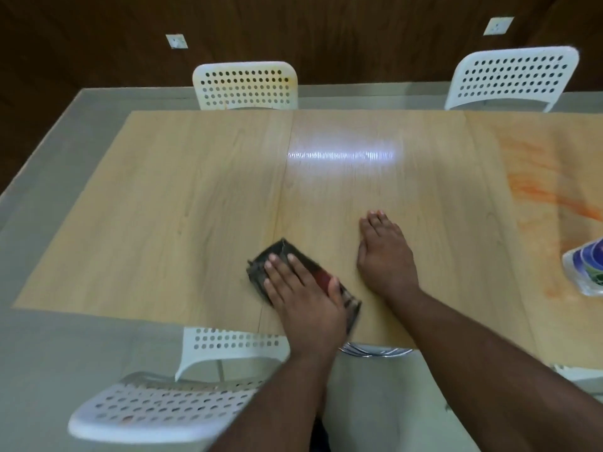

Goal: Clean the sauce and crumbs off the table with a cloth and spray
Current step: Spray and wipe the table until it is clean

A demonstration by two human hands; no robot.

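On the table (pixel 202 190), head view: left hand (pixel 303 295) presses flat, fingers straight, on the dark cloth (pixel 264 265) to wipe. Right of the cloth, the right hand (pixel 385 256) lies flat, bracing. Far right of the cloth, orange sauce (pixel 548 197) remains beside the spray bottle (pixel 587 272).

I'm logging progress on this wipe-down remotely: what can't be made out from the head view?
- Object with blue label: cut by right edge; unidentifiable.
- Orange sauce smear: runs off right edge; extent unknown.
- Cloth: mostly under left hand; blurred.
- Crumbs: too small to tell.
- Tabletop beneath right hand: hidden.
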